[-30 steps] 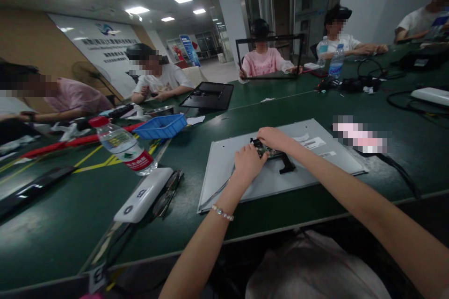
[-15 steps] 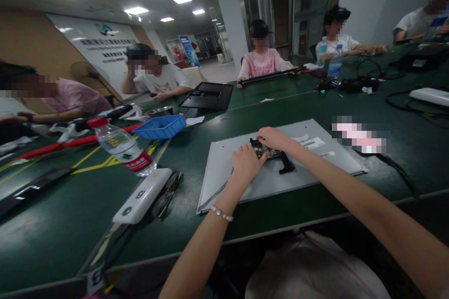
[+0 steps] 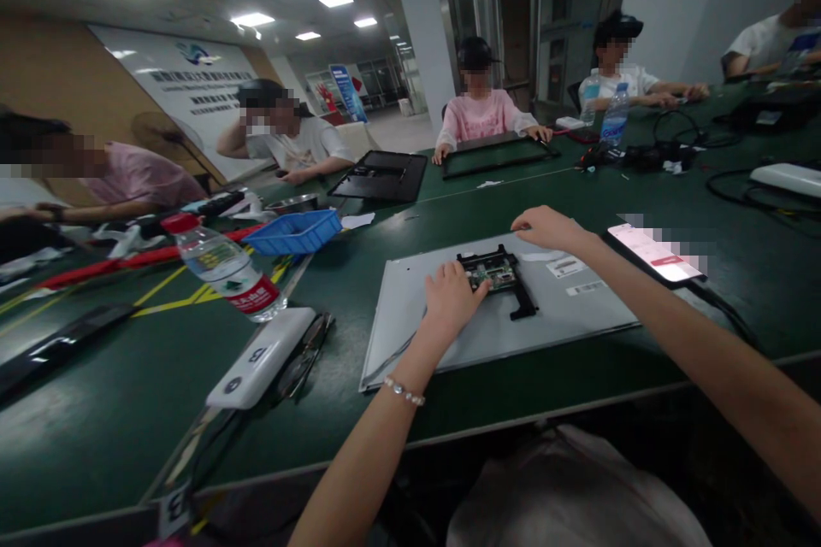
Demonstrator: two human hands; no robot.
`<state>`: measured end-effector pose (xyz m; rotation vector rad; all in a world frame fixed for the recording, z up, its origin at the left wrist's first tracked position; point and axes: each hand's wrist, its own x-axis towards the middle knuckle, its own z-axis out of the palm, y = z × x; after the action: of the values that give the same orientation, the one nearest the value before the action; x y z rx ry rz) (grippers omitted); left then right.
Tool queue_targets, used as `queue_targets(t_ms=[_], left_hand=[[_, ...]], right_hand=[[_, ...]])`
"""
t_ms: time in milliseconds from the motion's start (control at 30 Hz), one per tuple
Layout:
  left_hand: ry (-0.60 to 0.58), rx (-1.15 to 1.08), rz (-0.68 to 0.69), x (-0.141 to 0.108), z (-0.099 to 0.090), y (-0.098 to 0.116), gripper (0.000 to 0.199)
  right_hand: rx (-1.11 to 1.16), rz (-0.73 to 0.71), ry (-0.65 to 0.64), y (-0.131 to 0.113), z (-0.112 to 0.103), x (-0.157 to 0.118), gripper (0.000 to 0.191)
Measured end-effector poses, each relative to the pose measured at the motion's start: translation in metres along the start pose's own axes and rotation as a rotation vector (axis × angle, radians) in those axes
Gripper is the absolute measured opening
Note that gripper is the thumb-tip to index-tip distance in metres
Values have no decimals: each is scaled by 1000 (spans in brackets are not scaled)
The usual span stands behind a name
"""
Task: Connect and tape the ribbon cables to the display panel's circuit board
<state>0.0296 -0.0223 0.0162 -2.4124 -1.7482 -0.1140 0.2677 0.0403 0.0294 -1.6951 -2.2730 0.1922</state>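
Observation:
A flat grey display panel (image 3: 410, 342) lies on the green table. On its back sits a green circuit board (image 3: 495, 273) in a black bracket (image 3: 526, 299). My left hand (image 3: 452, 295) grips the left end of the board, its thumb along the near edge and its fingers over the far side. My right hand (image 3: 548, 226) hovers above the panel's far edge, apart from the board. Its fingers are bent and close together; whatever is between them, if anything, is hidden. White labels (image 3: 587, 288) are stuck on the panel to the right.
A water bottle (image 3: 231, 273), a white power bank (image 3: 260, 359) and glasses (image 3: 304, 359) are to the left. Behind them is a blue bin (image 3: 295, 231). A lit phone (image 3: 654, 252) with a cable lies to the right. Across the table, a person in pink holds a black frame (image 3: 500, 158).
My right hand has lifted off the board and moved right and away, uncovering the bracket's far side. My left hand stays put. The person opposite has lowered the black frame.

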Motion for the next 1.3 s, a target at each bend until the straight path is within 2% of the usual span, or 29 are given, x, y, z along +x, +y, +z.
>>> queue_targets(t_ms=[133,200,267,400,500,667,767,900,1067,1167,1300], left_hand=[[84,-26,122,1,0,0,56],[108,-36,175,1,1,1,52],[112,-42,212,2,1,3,49],[133,-51,245,3,-1,6,43],[153,-67,275,3,-3,7,39],[181,-99,304,4,-9,7,36],[178,-138,301,4,-11,7,35],[200,-219,288,7,-13,7,37],[258,-323,322,7,-20,6,40],[233,-320,450,5,-25,7,40],[78,-191,734,1,-22,15,39]], right_hand=[[-84,294,-58,42,4,-32,43],[-88,413,-79,54,7,-44,44],[-45,462,-107,58,7,-50,44],[137,377,-175,46,4,-48,37],[192,353,-189,36,2,-45,30],[421,375,-124,31,-6,-51,30],[643,284,-112,29,-16,-56,29],[841,87,-237,21,-27,-63,39],[797,24,-468,6,-16,-61,38],[738,-4,-531,0,-4,-58,34],[678,-33,-543,-1,3,-56,33]])
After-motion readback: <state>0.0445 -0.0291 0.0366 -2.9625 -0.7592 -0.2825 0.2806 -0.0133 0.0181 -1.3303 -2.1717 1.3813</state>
